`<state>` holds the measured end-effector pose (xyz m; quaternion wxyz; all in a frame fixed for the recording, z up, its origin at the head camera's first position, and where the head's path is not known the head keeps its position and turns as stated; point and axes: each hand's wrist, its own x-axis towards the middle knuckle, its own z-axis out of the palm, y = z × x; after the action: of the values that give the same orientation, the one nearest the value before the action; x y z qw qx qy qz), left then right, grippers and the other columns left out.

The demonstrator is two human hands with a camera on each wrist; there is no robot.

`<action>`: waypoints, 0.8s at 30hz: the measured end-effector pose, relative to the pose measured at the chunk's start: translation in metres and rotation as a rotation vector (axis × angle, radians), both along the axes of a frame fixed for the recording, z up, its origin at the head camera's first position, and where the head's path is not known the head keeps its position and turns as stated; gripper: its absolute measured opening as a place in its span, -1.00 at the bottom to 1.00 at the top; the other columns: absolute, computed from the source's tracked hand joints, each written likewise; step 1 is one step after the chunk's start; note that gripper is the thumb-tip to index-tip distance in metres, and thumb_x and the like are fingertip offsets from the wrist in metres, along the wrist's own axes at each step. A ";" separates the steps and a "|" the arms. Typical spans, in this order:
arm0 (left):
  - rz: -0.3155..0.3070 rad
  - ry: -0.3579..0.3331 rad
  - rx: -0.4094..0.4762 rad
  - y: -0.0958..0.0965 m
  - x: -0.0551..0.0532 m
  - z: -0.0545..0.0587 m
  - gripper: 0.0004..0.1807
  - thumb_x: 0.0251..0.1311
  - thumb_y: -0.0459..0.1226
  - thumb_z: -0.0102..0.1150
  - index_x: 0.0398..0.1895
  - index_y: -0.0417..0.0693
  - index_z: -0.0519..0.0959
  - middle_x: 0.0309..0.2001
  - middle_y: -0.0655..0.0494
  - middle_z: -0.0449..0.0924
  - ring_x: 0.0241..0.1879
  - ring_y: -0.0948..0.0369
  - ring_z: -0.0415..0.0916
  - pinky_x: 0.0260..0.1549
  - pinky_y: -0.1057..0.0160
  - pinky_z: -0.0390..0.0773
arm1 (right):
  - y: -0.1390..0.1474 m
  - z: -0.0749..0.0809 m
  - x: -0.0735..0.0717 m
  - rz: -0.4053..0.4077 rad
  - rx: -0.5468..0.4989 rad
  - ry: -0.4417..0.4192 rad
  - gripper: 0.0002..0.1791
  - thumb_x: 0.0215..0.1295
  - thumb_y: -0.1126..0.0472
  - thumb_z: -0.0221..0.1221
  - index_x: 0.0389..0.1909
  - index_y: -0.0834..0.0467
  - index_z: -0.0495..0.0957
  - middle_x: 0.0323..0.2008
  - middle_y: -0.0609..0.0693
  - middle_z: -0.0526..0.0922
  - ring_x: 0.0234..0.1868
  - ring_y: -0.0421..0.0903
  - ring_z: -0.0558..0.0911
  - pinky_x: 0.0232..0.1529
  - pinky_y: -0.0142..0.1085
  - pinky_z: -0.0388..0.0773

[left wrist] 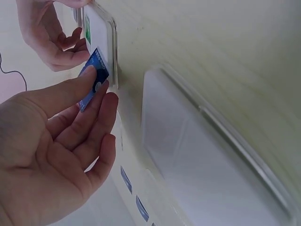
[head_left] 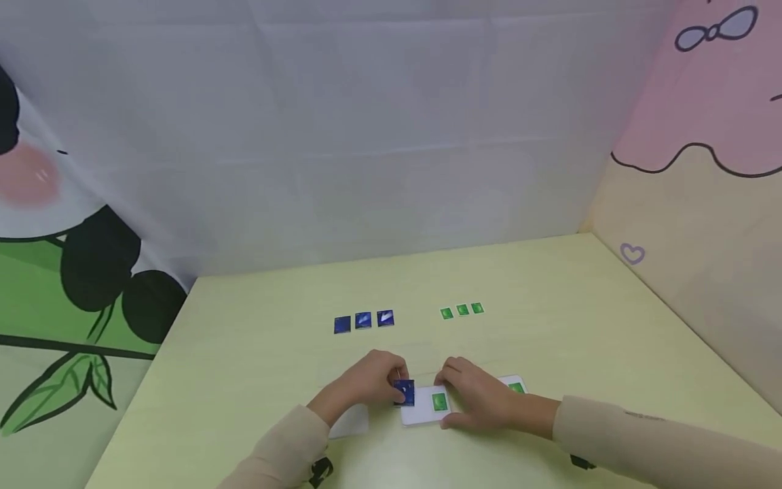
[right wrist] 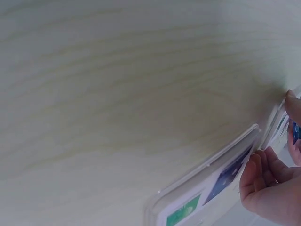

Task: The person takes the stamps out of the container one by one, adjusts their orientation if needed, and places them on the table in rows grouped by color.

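Observation:
My left hand (head_left: 379, 380) pinches a small blue stamp (head_left: 404, 392) between thumb and fingertips, over the left part of a flat white case (head_left: 421, 415). In the left wrist view the blue stamp (left wrist: 96, 70) is tilted and shows a fine serrated edge with pale print. A green stamp (head_left: 440, 402) lies on the right part of this case. My right hand (head_left: 476, 394) holds the case at its right end, thumb at the near edge and fingers at the far edge.
A blank white case (left wrist: 183, 136) lies left, partly under my left arm. Right of my right hand lies another case (right wrist: 207, 188) bearing green and blue stamps. Farther back are a row of three blue stamps (head_left: 363, 320) and three green stamps (head_left: 462, 310).

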<state>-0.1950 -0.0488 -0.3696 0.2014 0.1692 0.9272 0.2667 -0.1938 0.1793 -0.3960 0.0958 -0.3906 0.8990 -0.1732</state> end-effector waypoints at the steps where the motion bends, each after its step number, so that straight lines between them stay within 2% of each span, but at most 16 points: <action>1: -0.003 0.004 0.004 -0.001 -0.001 0.001 -0.86 0.01 -0.34 0.39 -0.41 -0.04 0.59 -0.46 0.20 0.56 -0.45 0.29 0.39 -0.38 0.37 0.44 | -0.001 0.000 0.000 -0.002 -0.003 -0.002 -0.38 0.03 -0.17 0.36 0.02 0.12 0.51 -0.09 -0.12 0.49 -0.06 -0.25 0.41 0.08 -0.30 0.50; 6: -0.017 -0.003 0.039 -0.005 -0.005 0.005 -0.93 0.07 -0.36 0.34 -0.42 -0.07 0.61 -0.46 0.17 0.54 -0.43 0.26 0.38 -0.40 0.34 0.42 | -0.003 0.000 -0.001 -0.015 -0.006 0.004 -0.39 0.02 -0.16 0.37 0.01 0.12 0.51 -0.09 -0.13 0.49 -0.06 -0.25 0.40 0.07 -0.31 0.50; 13: -0.008 -0.053 0.074 -0.008 -0.007 0.003 -0.95 0.10 -0.37 0.31 -0.44 -0.09 0.62 -0.47 0.16 0.57 -0.43 0.25 0.41 -0.39 0.32 0.43 | -0.003 0.000 0.000 -0.013 0.000 -0.012 -0.38 0.03 -0.17 0.36 0.03 0.12 0.51 -0.08 -0.12 0.49 -0.05 -0.24 0.41 0.09 -0.30 0.50; 20: -0.031 -0.102 0.078 -0.009 -0.013 0.006 -0.95 0.12 -0.35 0.29 -0.46 -0.11 0.62 -0.51 0.15 0.59 -0.49 0.27 0.42 -0.45 0.36 0.41 | -0.001 -0.001 0.000 0.003 -0.027 0.024 -0.39 0.02 -0.14 0.38 0.00 0.15 0.51 -0.10 -0.11 0.49 -0.07 -0.24 0.42 0.06 -0.30 0.50; 24: -0.049 -0.121 0.064 -0.007 -0.015 0.009 -0.96 0.12 -0.36 0.28 -0.46 -0.12 0.63 -0.50 0.15 0.62 -0.48 0.29 0.43 -0.44 0.38 0.42 | 0.000 -0.002 0.001 0.004 -0.027 0.016 -0.39 0.02 -0.13 0.38 0.00 0.16 0.51 -0.10 -0.10 0.49 -0.05 -0.22 0.42 0.08 -0.28 0.50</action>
<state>-0.2097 -0.0562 -0.3601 0.2582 0.1817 0.8998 0.3011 -0.1932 0.1795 -0.3978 0.0840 -0.3951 0.8965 -0.1820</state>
